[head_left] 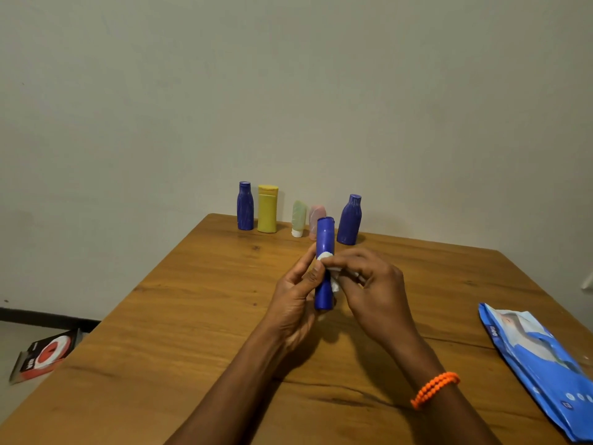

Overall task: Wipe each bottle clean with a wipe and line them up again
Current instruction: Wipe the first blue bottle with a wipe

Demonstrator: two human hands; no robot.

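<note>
Plain pale wall (288, 91) backs a wooden tabletop (192, 316) seen from above. Off the tabletop's left edge, a red, black and white box (45, 354) lies on the floor. Along the far edge stands a row of bottles: a dark blue bottle (245, 206), upright; just beside it a yellow bottle (267, 209), upright; then a pale green tube (298, 219) standing on its white cap; next a pink tube (315, 216), partly hidden behind the held bottle; then a second dark blue bottle (349, 220), leaning slightly to the left. Nearer the viewer, above mid-tabletop, the left hand (295, 303) grips a slim blue bottle (324, 239) around its lower half, holding it upright and clear of the tabletop. The right hand (372, 290) pinches a crumpled white wipe (325, 256) against the bottle's middle, fingers curled. An orange bead bracelet (434, 388) circles the right wrist. At the right edge of the tabletop a blue wipes pack (539, 364) lies flat, well apart from the hands.
</note>
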